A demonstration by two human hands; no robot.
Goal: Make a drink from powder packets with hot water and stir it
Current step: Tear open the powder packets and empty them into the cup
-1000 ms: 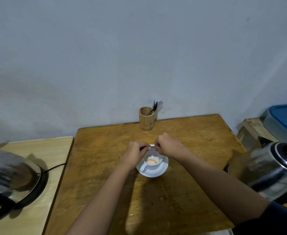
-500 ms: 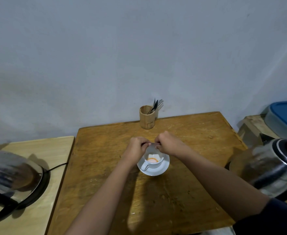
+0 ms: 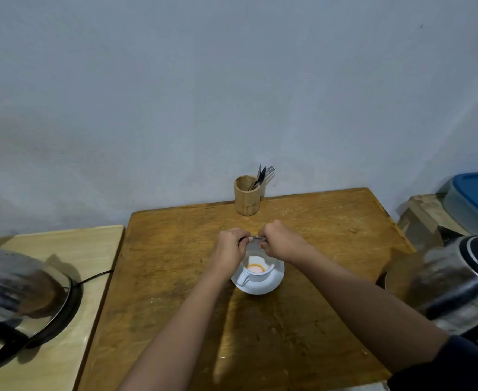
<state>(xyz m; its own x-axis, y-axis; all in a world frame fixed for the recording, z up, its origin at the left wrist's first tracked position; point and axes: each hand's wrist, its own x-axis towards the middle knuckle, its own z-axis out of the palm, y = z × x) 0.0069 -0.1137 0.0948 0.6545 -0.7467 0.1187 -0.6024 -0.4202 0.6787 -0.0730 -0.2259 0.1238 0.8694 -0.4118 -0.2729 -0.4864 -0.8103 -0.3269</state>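
Powder [image 3: 256,267], orange at the front with a paler heap behind it, lies in the bottom of the white cup [image 3: 257,270]; the cup stands on its saucer [image 3: 277,280] near the middle of the wooden table [image 3: 175,263], handle turned toward the person. Both hands meet just above the cup's far rim: the left hand [image 3: 228,249] and the right hand [image 3: 281,241] are each pinched shut on the ends of a small packet [image 3: 256,239], held level between them; it looks like a thin silvery strip, though it is too small to say whether it is torn open. Set against the earlier frames, the hands have barely shifted; they sit slightly higher over the cup and the strip between them shows more clearly, while the heap in the cup looks much the same. I judge that this is a further packet being opened or emptied, so the powder stage is nearly done; no water is in the cup yet. One kettle [image 3: 20,300] waits on its base on the side table at left, another [image 3: 457,283] stands at right; cutlery for stirring stands in the wooden holder [image 3: 246,197] by the wall.
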